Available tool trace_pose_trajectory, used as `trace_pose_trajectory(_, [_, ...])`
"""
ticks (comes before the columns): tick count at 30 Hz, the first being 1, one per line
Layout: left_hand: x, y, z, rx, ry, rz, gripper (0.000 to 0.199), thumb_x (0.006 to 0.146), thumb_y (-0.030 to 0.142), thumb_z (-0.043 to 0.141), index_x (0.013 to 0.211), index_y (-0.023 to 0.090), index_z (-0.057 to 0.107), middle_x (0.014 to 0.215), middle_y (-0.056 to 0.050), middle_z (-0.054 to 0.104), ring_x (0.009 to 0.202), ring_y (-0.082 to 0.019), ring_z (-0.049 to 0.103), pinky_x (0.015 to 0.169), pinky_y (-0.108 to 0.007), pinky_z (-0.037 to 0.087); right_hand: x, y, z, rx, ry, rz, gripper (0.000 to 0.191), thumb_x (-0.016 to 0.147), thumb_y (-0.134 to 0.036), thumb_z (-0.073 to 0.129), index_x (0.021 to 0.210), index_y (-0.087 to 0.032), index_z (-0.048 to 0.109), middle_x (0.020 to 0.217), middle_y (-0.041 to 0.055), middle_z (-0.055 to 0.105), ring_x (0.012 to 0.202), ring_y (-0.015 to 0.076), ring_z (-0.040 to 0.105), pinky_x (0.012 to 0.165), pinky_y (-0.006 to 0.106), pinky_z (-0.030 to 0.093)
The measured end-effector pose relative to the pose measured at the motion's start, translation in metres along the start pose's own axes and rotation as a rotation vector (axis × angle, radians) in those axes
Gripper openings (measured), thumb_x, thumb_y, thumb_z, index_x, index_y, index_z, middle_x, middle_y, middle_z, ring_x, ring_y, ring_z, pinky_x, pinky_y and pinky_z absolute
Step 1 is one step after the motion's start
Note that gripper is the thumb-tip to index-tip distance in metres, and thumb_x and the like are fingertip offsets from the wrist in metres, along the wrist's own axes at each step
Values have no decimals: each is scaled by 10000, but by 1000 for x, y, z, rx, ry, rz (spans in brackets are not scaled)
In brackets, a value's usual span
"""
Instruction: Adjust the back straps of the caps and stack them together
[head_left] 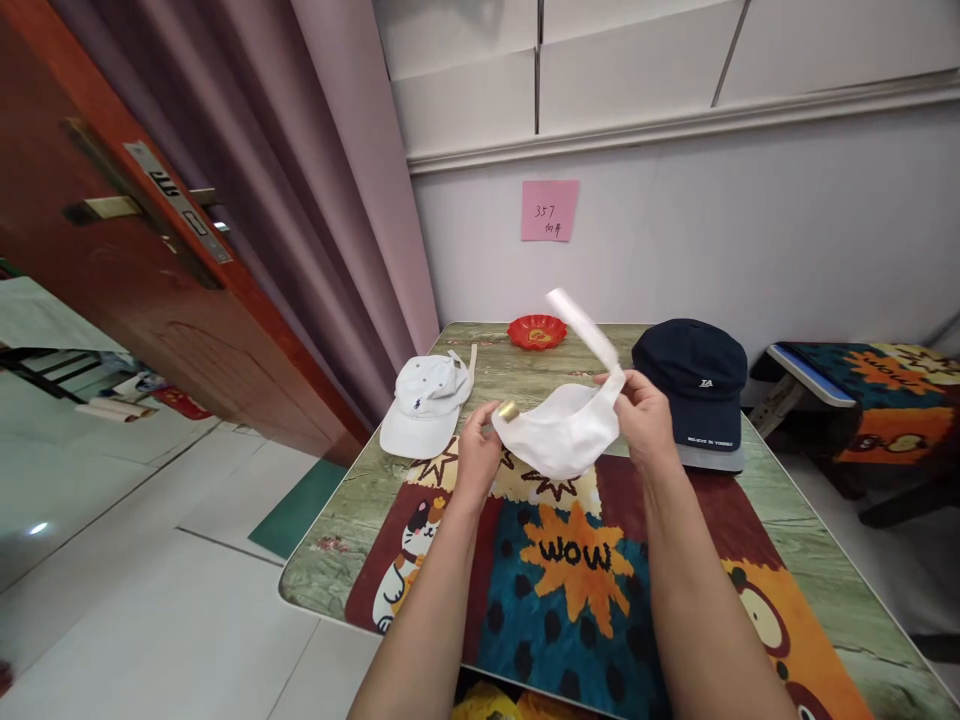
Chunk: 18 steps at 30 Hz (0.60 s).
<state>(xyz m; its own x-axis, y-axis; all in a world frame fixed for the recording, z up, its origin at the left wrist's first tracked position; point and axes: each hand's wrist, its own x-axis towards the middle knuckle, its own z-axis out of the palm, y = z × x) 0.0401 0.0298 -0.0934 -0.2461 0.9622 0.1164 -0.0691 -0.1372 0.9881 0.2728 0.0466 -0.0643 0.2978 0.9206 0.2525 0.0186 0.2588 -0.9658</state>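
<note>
A white cap (559,435) hangs between my two hands above the patterned mat. My left hand (480,450) pinches its edge beside a gold-coloured buckle (508,411). My right hand (643,412) grips the other side, near the base of a white strap (583,328) that sticks up and back, slightly blurred. Left of my hands, a second white cap (427,402) with a small dark logo rests on the table, its brim toward me. To the right sits a navy cap (690,380) with white lettering, partly behind my right hand.
The green wood-grain table (322,560) carries a colourful mat (574,570) and, at the back, a red dish (537,332). A pink note (550,211) is on the wall. A door (150,260) and curtain stand left; another table (885,380) is right.
</note>
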Motion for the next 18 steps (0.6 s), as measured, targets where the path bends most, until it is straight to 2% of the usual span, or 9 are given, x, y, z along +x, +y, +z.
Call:
trace_pose_trajectory(5, [-9,-8,-4,163,-30,93,316,704,29,650,896,230,798,1196,-88,678,1011,-216,608,936,-316,448,0,20,2,-579,-79,-9,197,741,-316,559,838,-213,697,667,14,676,617,189,565,600,273,395])
trace_pose_trajectory(8, [-14,-1,-8,193,-139,125,384,654,-20,611,862,240,802,1225,-93,663,1102,-249,603,947,-339,458,-2,20,1,-744,-85,-9,208,770,-301,526,848,-229,706,682,33,686,634,212,583,612,290,382])
trace_pose_trajectory(11, [-18,12,-12,241,-315,152,400,633,-23,625,863,249,805,1297,-92,632,1154,-264,593,928,-337,472,-3,14,-4,-835,-99,-2,235,780,-272,511,876,-236,722,764,65,722,711,245,625,627,303,392])
trace_pose_trajectory(13, [-20,19,-13,269,-395,154,329,632,3,674,819,242,800,1290,-99,632,1117,-266,604,869,-324,485,-3,6,-8,-861,-154,-18,296,781,-235,485,930,-235,741,836,76,747,767,258,647,660,314,412])
trace_pose_trajectory(16, [-24,27,-11,218,-408,125,132,665,99,764,729,214,777,1103,-109,685,979,-239,623,770,-286,477,-6,-15,-11,-739,-277,-134,373,829,-230,441,1040,-230,748,1003,67,769,859,249,668,743,322,449])
trace_pose_trajectory(18, [-26,31,-9,155,-406,77,49,718,200,789,765,198,775,902,-81,687,805,-186,602,683,-254,446,-11,-33,-8,-633,-383,-216,372,917,-311,416,1067,-229,746,1071,57,768,895,234,674,758,312,454])
